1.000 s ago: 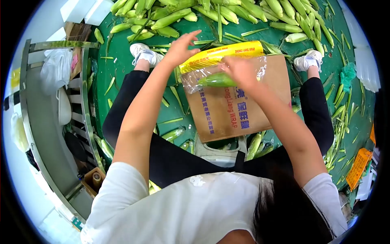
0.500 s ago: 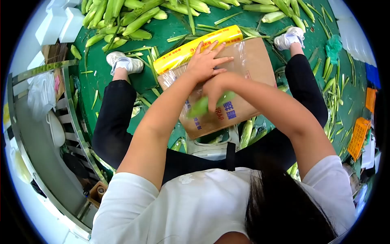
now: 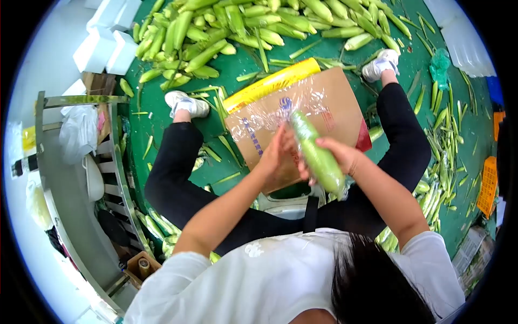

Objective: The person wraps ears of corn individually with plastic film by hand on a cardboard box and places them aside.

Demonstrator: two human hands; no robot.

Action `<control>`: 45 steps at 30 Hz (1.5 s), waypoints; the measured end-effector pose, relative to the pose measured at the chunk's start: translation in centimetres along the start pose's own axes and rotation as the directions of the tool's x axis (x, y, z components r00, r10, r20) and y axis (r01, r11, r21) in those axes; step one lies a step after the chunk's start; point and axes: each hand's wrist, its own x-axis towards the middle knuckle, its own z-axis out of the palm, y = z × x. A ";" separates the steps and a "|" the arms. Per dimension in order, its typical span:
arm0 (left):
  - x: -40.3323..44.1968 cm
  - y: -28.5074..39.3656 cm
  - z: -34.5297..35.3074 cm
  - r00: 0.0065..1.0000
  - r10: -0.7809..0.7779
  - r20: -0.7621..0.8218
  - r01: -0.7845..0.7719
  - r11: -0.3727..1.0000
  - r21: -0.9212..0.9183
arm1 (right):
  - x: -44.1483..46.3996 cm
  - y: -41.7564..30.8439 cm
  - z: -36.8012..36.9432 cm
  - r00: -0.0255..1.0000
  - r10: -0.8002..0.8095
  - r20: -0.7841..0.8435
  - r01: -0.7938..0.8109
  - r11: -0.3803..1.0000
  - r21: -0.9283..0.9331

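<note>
An ear of corn [image 3: 317,156] in green husk, wrapped in clear film, is tilted over the cardboard box. My right hand [image 3: 339,155] is closed around its middle, thumb on top and fingertips showing on the far side. My left hand [image 3: 279,150] is close against the corn's left side; its fingers are blurred and partly hidden, so their grip is unclear. Beneath the hands lies the brown cardboard box [image 3: 340,102] with printed lettering. A yellow roll of cling film [image 3: 272,85] rests along its far edge, with clear film [image 3: 270,110] spread over the cardboard.
A large pile of green corn [image 3: 216,32] lies ahead on the green floor [image 3: 162,124]. Loose husk leaves [image 3: 445,146] are scattered at the right. A metal rack [image 3: 116,162] stands at the left, white foam boxes [image 3: 100,51] behind it, and an orange crate [image 3: 487,186] at far right.
The corn has been lifted off the cardboard toward my body and now shows film around it. My left hand has left the roll and come back beside the corn. The view has shifted slightly.
</note>
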 end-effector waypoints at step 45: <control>4.1 8.1 3.5 0.916 0.333 -0.223 -0.118 0.757 0.643 | -0.5 -5.2 -4.9 0.128 -0.874 -0.469 -0.422 0.380 -0.823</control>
